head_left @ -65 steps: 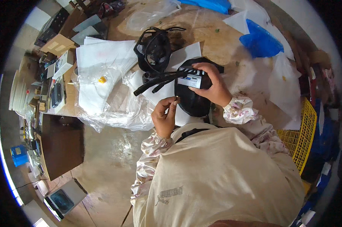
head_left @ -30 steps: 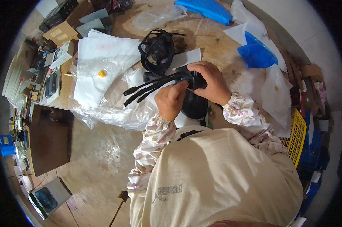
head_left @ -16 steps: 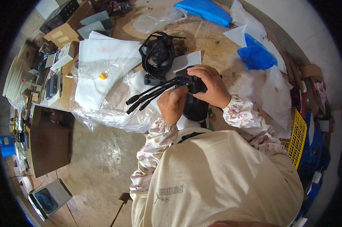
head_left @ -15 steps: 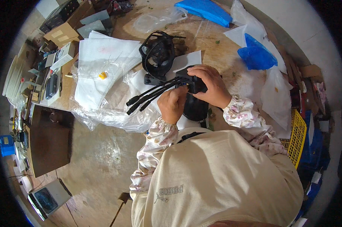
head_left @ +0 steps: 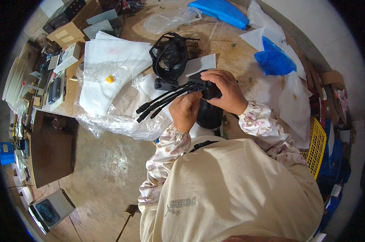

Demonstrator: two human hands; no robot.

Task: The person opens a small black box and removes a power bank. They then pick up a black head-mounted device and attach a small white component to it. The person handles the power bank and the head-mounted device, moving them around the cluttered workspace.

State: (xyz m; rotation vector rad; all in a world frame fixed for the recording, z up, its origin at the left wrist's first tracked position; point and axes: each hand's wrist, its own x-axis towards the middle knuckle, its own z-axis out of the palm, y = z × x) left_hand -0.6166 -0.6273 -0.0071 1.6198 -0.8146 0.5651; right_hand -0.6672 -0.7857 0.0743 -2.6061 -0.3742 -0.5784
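My right hand (head_left: 227,92) grips a small black box (head_left: 209,89) from above and the right, thumb and fingers closed round it. Several black cables with plug ends (head_left: 160,101) run out from the box's left side. At that same side my left hand (head_left: 185,109) is closed in a pinch, close under the cables; what its fingertips hold is hidden. Just below the box is a rounded black object (head_left: 209,115), partly covered by the hands. Beyond them lies a black bundle of coiled cable and straps (head_left: 169,58), with a small black block (head_left: 164,84) at its near end.
White foam sheets (head_left: 106,76) and clear plastic film (head_left: 130,123) lie left on the table, with a small yellow piece (head_left: 109,79) on top. Blue plastic bags (head_left: 274,60) and white bags (head_left: 294,107) are at the right, near a yellow crate (head_left: 314,145). Cardboard boxes (head_left: 67,35) stand far left.
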